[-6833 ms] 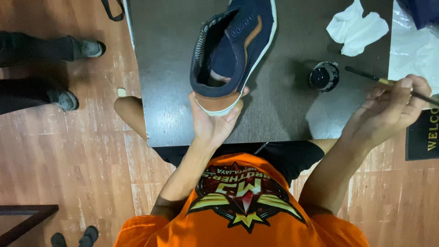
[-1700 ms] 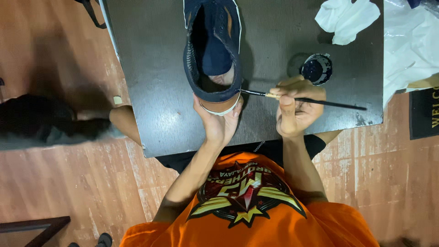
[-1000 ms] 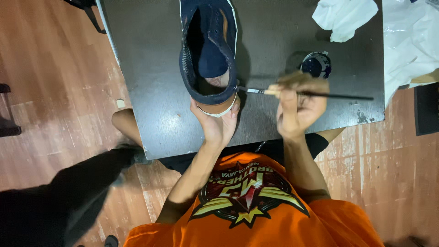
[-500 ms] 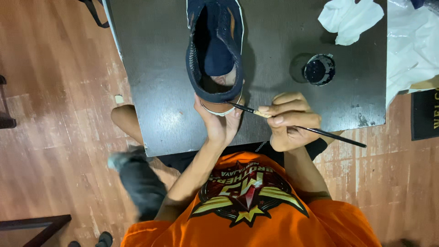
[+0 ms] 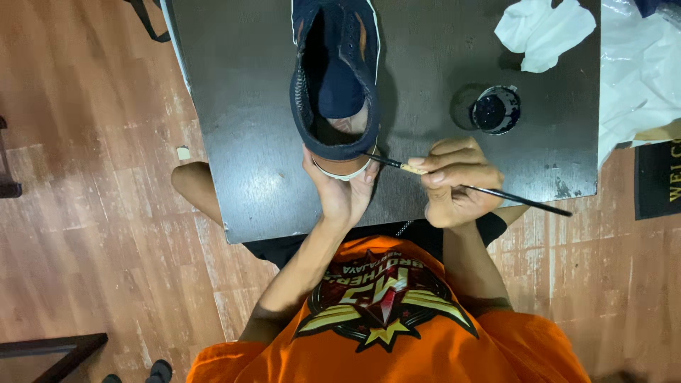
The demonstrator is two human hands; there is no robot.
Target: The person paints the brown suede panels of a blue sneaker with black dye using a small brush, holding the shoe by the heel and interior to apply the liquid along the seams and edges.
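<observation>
One jar (image 5: 496, 109) of dark paint

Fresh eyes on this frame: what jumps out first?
The navy shoe at the dark table's near edge, its heel cupped by the left hand. The right hand holds a thin brush in a pinch grip, its tip touching the shoe's heel. A small open pot of dark paint stands just beyond that hand, and a crumpled white cloth lies at the far right of the table.
</observation>
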